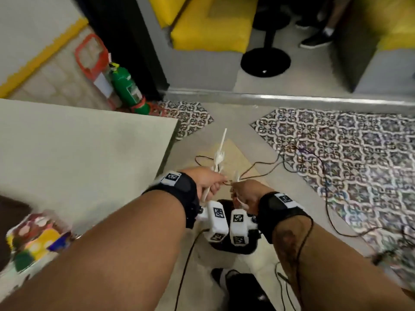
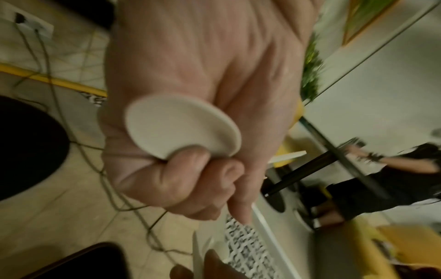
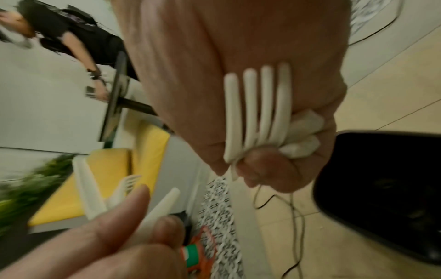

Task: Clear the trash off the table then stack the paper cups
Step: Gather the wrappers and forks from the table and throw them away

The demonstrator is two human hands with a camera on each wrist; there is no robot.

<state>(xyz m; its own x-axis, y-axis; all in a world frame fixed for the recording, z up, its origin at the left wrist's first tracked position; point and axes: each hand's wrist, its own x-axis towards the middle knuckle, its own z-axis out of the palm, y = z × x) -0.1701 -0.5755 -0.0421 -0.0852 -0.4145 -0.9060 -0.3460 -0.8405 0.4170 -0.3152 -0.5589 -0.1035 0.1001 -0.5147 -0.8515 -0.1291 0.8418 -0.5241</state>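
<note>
Both hands hover over the floor just right of the table [image 1: 67,153], above a black bin [image 1: 242,250]. My left hand [image 1: 210,180] grips several white plastic utensils [image 1: 219,153]; in the left wrist view a spoon bowl [image 2: 181,128] sticks out of the fist [image 2: 190,179]. My right hand [image 1: 244,191] is closed round a white plastic fork [image 3: 257,113] and a crumpled white tissue [image 3: 303,136]. The bin [image 3: 381,188] shows dark at the right of that view, and the left hand [image 3: 119,236] shows at the bottom. No paper cups can be made out.
A blurred colourful item [image 1: 33,239] lies on the table's near left part. Thin cables [image 1: 303,158] trail over the patterned floor tiles. A green extinguisher [image 1: 128,88] stands past the table. Yellow bench seats [image 1: 211,30] and a black table base [image 1: 265,61] lie farther off.
</note>
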